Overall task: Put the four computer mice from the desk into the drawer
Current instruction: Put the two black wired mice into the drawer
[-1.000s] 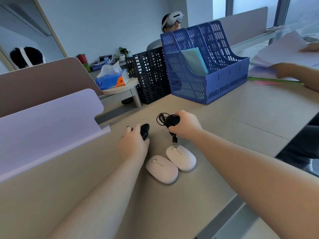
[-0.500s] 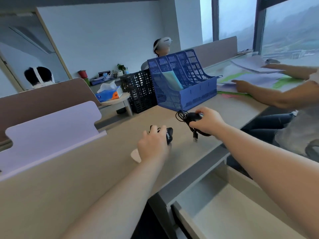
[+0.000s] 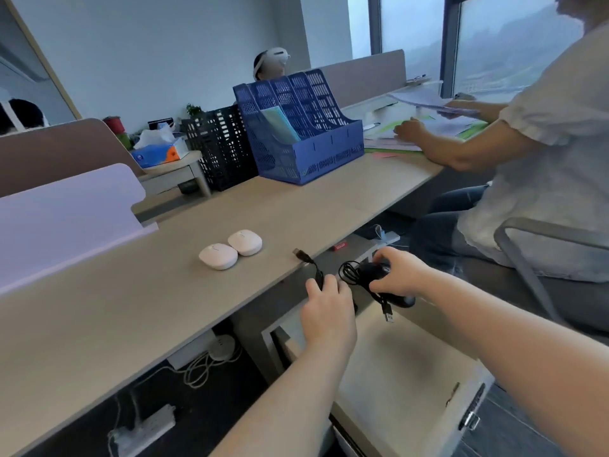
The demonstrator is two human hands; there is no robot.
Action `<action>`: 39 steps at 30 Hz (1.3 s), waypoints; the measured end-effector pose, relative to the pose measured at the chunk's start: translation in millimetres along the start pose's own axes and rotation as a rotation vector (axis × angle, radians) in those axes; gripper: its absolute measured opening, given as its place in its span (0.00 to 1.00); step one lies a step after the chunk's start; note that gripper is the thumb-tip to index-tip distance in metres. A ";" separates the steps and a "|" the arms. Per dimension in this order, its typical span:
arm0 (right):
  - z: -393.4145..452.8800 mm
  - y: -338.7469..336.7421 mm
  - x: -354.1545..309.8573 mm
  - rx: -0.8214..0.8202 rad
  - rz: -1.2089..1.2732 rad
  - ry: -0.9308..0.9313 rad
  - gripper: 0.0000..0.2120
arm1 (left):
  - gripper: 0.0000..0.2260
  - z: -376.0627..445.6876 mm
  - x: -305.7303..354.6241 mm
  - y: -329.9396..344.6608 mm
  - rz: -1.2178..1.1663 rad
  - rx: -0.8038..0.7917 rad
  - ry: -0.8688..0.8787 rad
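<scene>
Two white mice lie side by side on the desk, one [image 3: 218, 256] to the left of the other [image 3: 245, 242]. My left hand [image 3: 329, 311] is off the desk's front edge, closed on a black wired mouse that it hides. That mouse's cable runs up to a USB plug [image 3: 301, 255] lying on the desk edge. My right hand [image 3: 397, 275] grips a second black wired mouse [image 3: 372, 270] with a coiled cable, and its plug [image 3: 389, 316] dangles. Both hands hover over the open drawer [image 3: 405, 384], whose pale floor is bare where it shows.
A blue file rack [image 3: 306, 133], a black rack [image 3: 219, 146] and a tissue box [image 3: 158, 153] stand at the desk's back. A seated person [image 3: 534, 153] and chair [image 3: 527, 258] are close on the right. A power strip [image 3: 145, 430] and cables lie under the desk.
Both hands have carried the black mice off the desktop, down and right to above the open drawer. The view has swung, so the white mice now show up left of my hands.
</scene>
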State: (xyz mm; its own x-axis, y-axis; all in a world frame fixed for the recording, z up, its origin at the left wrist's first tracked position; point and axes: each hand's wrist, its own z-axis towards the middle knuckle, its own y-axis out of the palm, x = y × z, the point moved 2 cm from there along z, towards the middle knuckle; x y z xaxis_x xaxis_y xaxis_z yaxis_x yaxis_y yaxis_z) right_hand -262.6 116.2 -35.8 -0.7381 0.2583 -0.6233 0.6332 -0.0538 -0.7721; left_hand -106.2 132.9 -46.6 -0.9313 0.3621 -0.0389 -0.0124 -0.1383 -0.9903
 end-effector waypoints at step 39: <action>96.8 127.6 75.1 -0.224 -0.169 -0.013 0.30 | 0.35 57.7 -9.6 148.3 -0.313 -0.400 -0.140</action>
State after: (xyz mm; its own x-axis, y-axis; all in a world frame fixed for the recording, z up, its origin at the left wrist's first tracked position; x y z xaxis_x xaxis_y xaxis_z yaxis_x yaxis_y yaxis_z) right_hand -259.8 35.4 -193.1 -0.8399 0.2332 -0.4902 0.5351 0.2042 -0.8197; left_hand -120.1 55.6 -185.4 -0.9453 0.1998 0.2579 -0.1832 0.3292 -0.9263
